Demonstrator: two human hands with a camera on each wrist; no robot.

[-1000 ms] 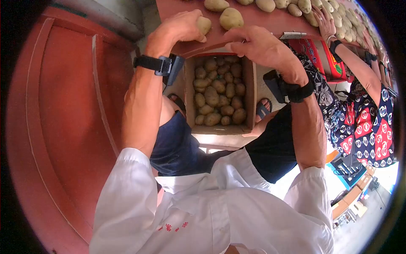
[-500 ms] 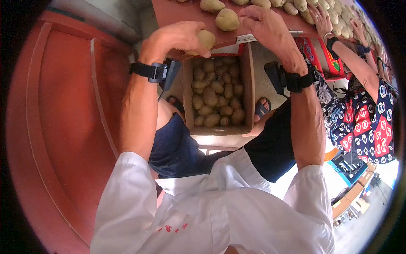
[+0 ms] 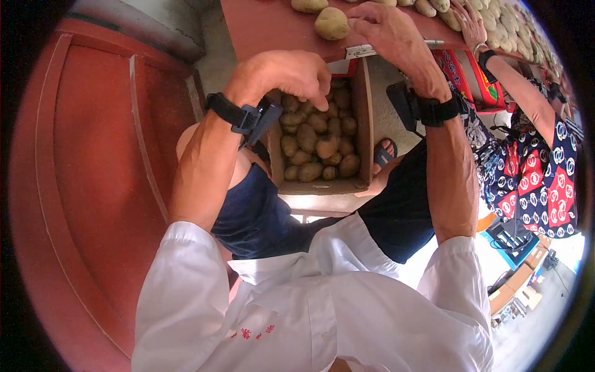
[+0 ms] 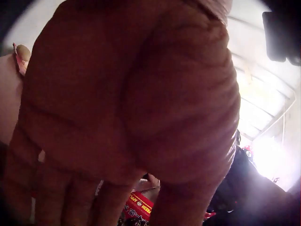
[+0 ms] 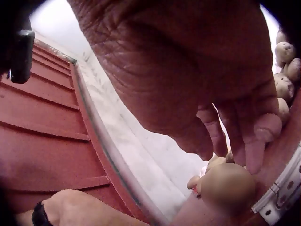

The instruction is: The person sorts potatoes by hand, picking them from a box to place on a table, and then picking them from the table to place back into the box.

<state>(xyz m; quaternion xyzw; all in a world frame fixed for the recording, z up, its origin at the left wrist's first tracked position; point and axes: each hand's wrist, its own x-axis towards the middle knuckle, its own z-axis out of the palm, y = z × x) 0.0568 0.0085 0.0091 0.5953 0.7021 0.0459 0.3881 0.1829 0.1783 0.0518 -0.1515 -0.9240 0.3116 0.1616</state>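
Note:
Over the far end of a cardboard box (image 3: 368, 124) hangs my left hand (image 3: 288, 74), its palm bare and its fingers extended in the left wrist view. Several potatoes fill the box, one paler potato (image 3: 327, 146) lying on top near the middle. My right hand (image 3: 392, 37) is at the red tabletop's front edge. A single potato (image 3: 331, 23) sits just left of its fingertips; the right wrist view shows that potato (image 5: 227, 187) close below the loosely bent fingers, with nothing held between them.
More potatoes (image 3: 508, 28) crowd the red table (image 3: 260, 31) toward the right. A metal hinge (image 3: 362, 51) marks its front edge. Another person's arm (image 3: 511, 84) reaches onto it from the right, near a red printed carton (image 3: 455, 74). A red panel (image 3: 93, 155) stands at left.
My left hand has carried a potato from the table edge down over the box and let it go. The right hand has shifted up and right, beside the single potato.

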